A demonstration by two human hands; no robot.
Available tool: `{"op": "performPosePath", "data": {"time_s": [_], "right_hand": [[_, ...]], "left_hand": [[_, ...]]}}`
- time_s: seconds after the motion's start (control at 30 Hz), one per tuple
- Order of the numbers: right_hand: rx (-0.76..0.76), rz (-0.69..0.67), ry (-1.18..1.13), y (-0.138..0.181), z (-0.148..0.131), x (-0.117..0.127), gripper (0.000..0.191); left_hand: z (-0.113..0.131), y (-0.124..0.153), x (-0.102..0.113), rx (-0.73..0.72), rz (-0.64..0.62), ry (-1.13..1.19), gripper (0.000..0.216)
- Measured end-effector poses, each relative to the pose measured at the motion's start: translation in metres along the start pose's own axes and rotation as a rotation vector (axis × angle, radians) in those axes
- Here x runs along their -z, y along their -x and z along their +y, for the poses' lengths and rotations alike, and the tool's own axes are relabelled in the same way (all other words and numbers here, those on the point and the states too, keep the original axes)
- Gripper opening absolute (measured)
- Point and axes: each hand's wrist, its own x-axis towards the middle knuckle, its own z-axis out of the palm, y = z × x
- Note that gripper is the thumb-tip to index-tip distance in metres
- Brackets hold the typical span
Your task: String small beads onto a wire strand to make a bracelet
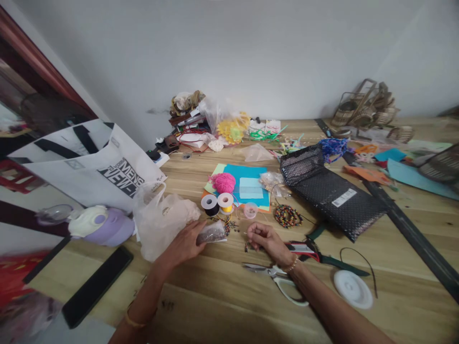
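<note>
My left hand (187,242) grips a small clear plastic packet (213,232) that seems to hold tiny beads, low over the table. Several loose dark beads (234,226) lie just beyond its right end. My right hand (263,240) is closed in a pinch on a thin cord, and a small dark bit hangs at the cord's end (246,247). Scissors (274,272) with white handles lie below my right wrist. Behind the hands stand a spool of black cord (210,205), a spool of yellow cord (225,204) and a small round pink container (250,210).
A multicoloured beaded strand (288,216) lies coiled at the right, near a black mesh bag (337,196). Pink yarn (224,182) rests on blue paper (247,171). A white spool (353,289) is at right. At left are a plastic bag (161,220) and a phone (97,286).
</note>
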Motion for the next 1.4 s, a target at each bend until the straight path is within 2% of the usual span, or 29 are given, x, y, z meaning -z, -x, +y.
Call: {"op": "performPosePath", "data": {"time_s": [0.27,0.5,0.87,1.03,1.23,1.4], "right_hand": [[-0.005,-0.014,-0.023,0.0,0.001,0.0,0.039],[-0.006,-0.032,-0.02,-0.001,0.001,0.002,0.04],[-0.012,-0.075,0.026,0.001,0.004,-0.001,0.042],[-0.007,-0.08,0.032,0.001,0.005,-0.001,0.042],[-0.009,-0.083,0.059,0.0,0.006,0.0,0.042],[-0.014,-0.084,0.079,0.0,0.004,0.0,0.042]], "left_hand": [[0.002,-0.005,0.006,-0.057,0.033,-0.014,0.056],[0.009,-0.012,0.015,-0.049,0.006,-0.041,0.056],[0.001,-0.003,-0.003,-0.008,-0.049,-0.045,0.059],[0.002,0.002,-0.01,-0.019,0.01,-0.059,0.065],[0.013,0.002,-0.022,-0.11,0.112,-0.034,0.079],[0.033,0.002,-0.033,-0.203,0.185,-0.038,0.065]]}}
